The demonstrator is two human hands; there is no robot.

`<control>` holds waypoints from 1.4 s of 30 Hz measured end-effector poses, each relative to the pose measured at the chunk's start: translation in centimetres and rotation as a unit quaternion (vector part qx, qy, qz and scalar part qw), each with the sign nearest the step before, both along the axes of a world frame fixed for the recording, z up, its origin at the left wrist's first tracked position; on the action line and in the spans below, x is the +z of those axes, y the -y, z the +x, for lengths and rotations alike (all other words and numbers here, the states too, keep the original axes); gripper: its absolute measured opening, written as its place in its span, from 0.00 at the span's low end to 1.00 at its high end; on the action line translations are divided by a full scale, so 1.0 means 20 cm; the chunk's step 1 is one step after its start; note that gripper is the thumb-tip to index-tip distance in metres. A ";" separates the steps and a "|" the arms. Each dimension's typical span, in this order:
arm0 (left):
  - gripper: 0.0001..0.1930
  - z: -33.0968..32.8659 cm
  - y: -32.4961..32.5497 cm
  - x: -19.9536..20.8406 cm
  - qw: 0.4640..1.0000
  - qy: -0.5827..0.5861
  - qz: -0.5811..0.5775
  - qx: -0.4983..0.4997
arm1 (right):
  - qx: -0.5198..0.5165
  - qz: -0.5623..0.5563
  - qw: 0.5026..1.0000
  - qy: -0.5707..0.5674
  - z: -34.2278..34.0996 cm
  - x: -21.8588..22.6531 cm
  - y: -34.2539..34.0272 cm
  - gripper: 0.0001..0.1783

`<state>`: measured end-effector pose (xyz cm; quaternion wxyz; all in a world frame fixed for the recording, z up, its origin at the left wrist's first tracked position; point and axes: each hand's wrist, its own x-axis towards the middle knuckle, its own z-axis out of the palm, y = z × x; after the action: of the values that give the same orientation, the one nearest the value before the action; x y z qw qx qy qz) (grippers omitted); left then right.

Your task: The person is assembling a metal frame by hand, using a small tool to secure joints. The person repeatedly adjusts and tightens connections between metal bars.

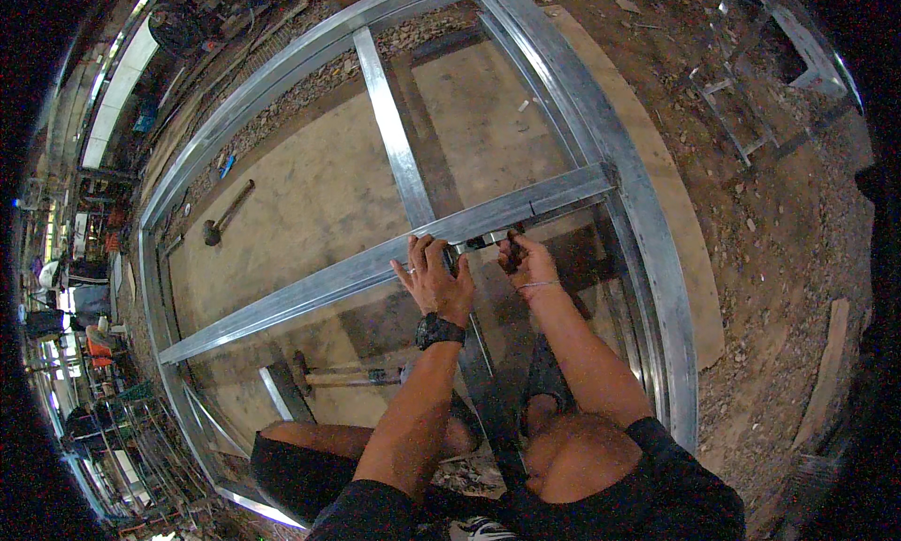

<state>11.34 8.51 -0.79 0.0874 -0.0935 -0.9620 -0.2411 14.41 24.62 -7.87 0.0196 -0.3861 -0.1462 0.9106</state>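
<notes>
A long galvanized steel channel [310,302] crosses a metal frame in front of me. My left hand [437,280], with a black watch on its wrist, grips this channel where an upright steel stud [392,128] meets it. Its fingers bend over the metal. Just right of it, below the channel, my right hand [528,261] is closed on a small dark tool [490,239] with a shiny metal part. The tool's exact kind cannot be made out, and its end near my left thumb is partly hidden. A dark mark shows on the channel above my right hand.
The steel outer frame [648,241] surrounds me. A hammer [225,214] lies on the board [310,166] inside it, and another long-handled tool [347,379] lies left of my knees. A metal ladder-like stand [732,100] is at the far right, and cluttered shelving [103,353] lines the left.
</notes>
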 end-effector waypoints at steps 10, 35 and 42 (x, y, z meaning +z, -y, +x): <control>0.24 0.00 -0.01 0.00 1.000 -0.012 0.001 -0.007 | 0.014 0.017 1.000 -0.022 0.01 -0.01 -0.02 0.10; 0.24 0.00 0.00 0.00 1.000 -0.011 0.008 -0.002 | 0.013 0.005 1.000 -0.025 0.01 0.02 -0.01 0.11; 0.23 0.00 0.00 -0.01 1.000 -0.009 0.003 -0.001 | 0.019 0.005 0.999 -0.038 0.01 0.03 -0.01 0.11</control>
<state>11.34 8.46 -1.04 0.0961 -0.0966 -0.9603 -0.2435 14.60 24.82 -7.28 0.0094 -0.3484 -0.1568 0.9241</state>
